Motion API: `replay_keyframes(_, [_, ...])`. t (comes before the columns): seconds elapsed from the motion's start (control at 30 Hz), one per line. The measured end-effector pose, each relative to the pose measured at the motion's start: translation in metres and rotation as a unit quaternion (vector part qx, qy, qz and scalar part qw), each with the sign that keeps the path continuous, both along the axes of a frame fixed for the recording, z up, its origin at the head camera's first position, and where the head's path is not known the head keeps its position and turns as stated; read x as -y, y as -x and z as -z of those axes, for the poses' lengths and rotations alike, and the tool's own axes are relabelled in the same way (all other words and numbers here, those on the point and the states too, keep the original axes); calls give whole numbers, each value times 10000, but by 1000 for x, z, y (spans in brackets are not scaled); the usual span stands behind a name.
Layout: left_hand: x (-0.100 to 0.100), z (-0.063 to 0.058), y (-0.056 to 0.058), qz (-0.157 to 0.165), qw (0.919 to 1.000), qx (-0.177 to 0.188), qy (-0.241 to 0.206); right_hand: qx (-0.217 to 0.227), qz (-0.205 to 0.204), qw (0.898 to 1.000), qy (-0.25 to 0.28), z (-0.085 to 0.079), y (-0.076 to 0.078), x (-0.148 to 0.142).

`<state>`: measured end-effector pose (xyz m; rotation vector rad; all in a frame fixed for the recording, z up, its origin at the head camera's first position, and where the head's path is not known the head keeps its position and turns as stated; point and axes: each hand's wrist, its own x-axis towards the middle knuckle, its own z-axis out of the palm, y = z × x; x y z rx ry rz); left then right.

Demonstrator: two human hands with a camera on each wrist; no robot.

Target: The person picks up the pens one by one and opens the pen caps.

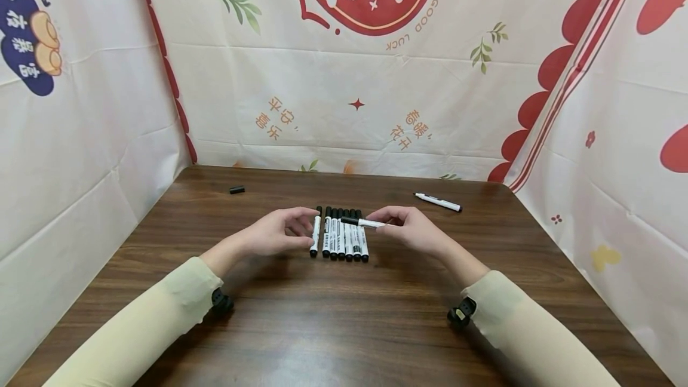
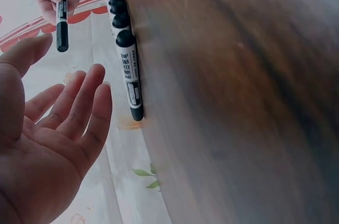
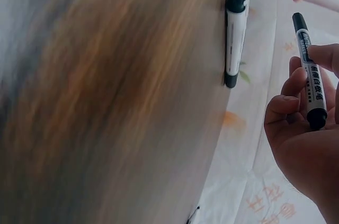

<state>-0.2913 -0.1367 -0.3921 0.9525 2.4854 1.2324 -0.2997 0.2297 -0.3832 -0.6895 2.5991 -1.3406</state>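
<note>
Head view: right hand (image 1: 412, 229) pinches white, black-capped plastic marker (image 1: 365, 223) by its barrel, likely to keep cap (image 1: 349, 220) free, above row of matching markers (image 1: 341, 245) on brown wood-grain table (image 1: 333, 321); left hand (image 1: 275, 233) relaxed, fingers empty.

White cloth (image 1: 333, 73) (printed, red-trimmed) hangs behind a brown table (image 1: 333, 321).

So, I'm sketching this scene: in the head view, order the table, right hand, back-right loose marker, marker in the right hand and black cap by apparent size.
1. Table
2. Right hand
3. Back-right loose marker and held marker, unranked: similar lengths, the held one nearer and partly covered
4. Black cap
</note>
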Motion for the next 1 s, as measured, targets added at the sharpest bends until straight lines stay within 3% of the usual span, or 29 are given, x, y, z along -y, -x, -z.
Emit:
replay_keyframes(0.5, [-19,-1,-4,337,9987,-37,-382,43,-659,9974,300,-6,-13,20])
replay_keyframes(1.0, [-36,-4,-9,300,9988,-217,-316,21,-756,9965,366,-11,-21,30])
